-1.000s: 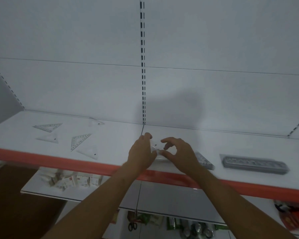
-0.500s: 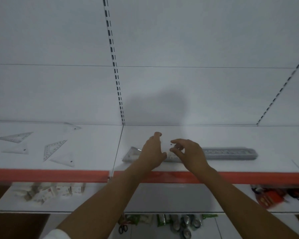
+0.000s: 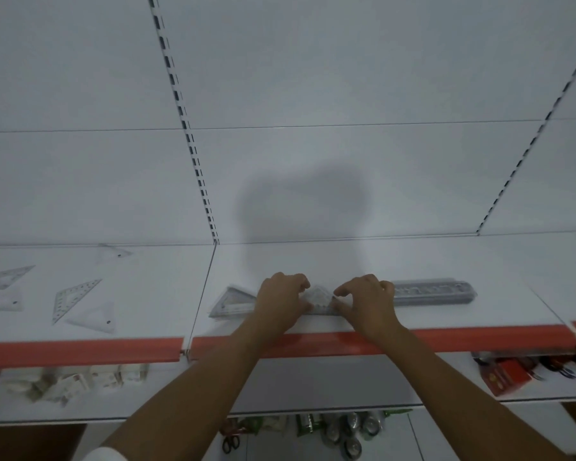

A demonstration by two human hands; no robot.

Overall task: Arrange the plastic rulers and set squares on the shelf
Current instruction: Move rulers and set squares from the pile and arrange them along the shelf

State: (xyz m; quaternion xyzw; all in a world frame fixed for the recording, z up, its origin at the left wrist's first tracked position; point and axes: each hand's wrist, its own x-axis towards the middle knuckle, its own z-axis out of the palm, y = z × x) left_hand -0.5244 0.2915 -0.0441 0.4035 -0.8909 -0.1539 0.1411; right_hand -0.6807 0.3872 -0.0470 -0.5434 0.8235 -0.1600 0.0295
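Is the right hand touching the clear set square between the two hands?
Touching. The head view shows the right hand with fingertips on the set square.

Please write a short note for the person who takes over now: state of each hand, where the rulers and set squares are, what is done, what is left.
Left hand: grip on the clear set square stack, fingers curled.
Right hand: same stack, pinching its right part.
The stack lies flat near the shelf front edge. Ruler pack lies just to the right, behind the right hand.
Five loose set squares are scattered on the left bay.
Done: stack and rulers are on the shelf.
Left: probably straighten the stack and gather the loose ones.
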